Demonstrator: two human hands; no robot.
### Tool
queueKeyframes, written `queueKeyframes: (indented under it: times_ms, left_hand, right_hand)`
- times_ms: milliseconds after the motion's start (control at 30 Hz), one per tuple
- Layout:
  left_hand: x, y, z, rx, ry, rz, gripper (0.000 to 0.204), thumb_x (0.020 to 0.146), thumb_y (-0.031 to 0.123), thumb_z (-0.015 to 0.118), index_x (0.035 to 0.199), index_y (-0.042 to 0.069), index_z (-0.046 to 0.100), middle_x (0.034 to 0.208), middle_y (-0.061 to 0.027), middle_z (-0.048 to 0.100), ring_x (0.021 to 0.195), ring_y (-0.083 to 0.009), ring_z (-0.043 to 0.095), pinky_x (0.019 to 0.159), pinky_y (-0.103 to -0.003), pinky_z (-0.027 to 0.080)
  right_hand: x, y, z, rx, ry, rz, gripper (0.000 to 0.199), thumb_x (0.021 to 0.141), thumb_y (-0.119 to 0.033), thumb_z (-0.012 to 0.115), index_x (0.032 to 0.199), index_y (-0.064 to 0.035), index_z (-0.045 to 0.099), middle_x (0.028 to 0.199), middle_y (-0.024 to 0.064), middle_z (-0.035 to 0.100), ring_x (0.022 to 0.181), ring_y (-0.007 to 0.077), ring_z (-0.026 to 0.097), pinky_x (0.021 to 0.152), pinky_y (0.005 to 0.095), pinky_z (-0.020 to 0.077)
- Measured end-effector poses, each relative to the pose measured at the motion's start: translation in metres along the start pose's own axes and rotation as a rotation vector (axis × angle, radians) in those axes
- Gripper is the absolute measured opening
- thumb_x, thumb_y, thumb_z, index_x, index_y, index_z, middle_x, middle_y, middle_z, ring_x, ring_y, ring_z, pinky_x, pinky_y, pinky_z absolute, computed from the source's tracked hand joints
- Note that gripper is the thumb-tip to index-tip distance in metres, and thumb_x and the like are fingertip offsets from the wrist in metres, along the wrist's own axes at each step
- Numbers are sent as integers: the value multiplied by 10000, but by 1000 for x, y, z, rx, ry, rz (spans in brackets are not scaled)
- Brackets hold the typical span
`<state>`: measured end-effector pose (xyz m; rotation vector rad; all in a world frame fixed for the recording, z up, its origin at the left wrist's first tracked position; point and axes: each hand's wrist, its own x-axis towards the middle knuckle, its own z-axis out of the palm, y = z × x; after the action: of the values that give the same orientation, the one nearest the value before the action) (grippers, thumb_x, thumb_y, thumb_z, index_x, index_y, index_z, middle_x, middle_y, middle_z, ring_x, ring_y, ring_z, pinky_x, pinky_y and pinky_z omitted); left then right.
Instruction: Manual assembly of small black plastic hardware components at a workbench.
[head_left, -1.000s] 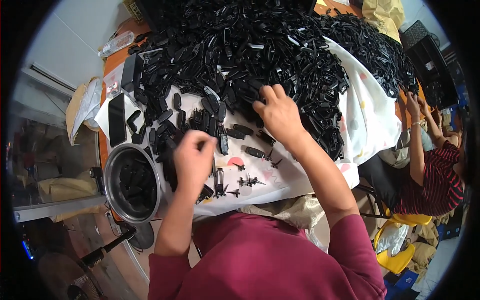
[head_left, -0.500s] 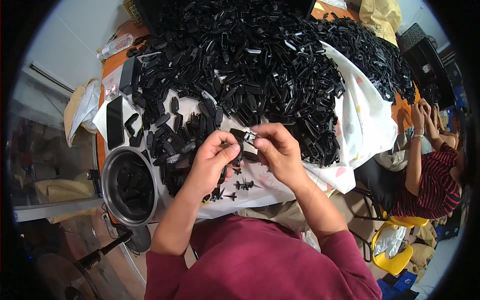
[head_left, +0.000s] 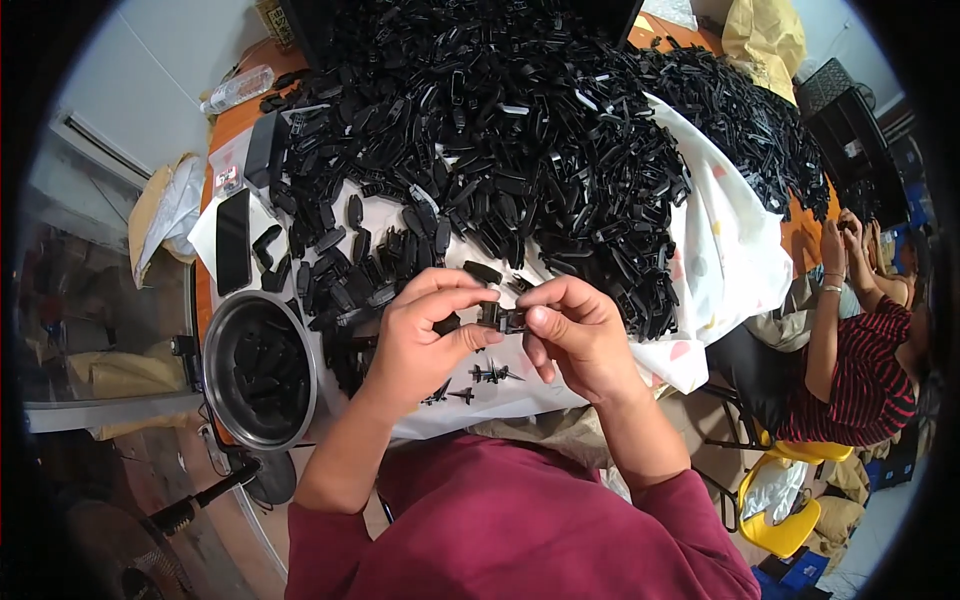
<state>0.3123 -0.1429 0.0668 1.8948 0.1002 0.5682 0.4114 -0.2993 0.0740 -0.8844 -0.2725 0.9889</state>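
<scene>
Bowl (head_left: 268,432) and phone (head_left: 233,240) lie left, heaped parts (head_left: 490,120) beyond fingers (head_left: 460,299) pinching a piece (head_left: 490,313).

Bowl (head_left: 220,380) at our left, phone (head_left: 233,242) behind it, heap (head_left: 480,110) behind our left hand (head_left: 415,330) and right hand (head_left: 585,340), seemingly one part (head_left: 502,318) between them

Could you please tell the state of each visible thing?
Left hand: pinching a black part
Right hand: pinching the part's right side
Black part: held between both hands
Smartphone: lying, screen dark
Metal bowl: partly filled with black pieces
Plastic bottle: lying on its side
Black pile: loosely heaped
</scene>
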Motion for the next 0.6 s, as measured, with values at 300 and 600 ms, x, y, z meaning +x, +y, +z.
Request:
queueKeyframes:
  times_ms: [300, 600]
  left_hand:
    - [-8, 7, 1, 138, 23, 72, 366, 601, 85, 779, 936, 27, 642, 813, -69, 612, 704, -162, 562, 623, -267, 447]
    - [-19, 0, 23, -262, 80, -229, 353, 724, 117, 711, 1046, 17, 606, 771, -24, 599, 606, -88, 518, 537, -214, 423]
  right_hand:
    - [-5, -6, 2, -80, 83, 44, 92, 826, -49, 598, 892, 7, 568, 695, 72, 572, 409, 101, 468, 325, 196, 325]
    - [-5, 11, 12, -99, 141, 3, 179, 831, -70, 597, 974, 13, 530, 1001, 123, 557, 564, 126, 561, 389, 205, 429]
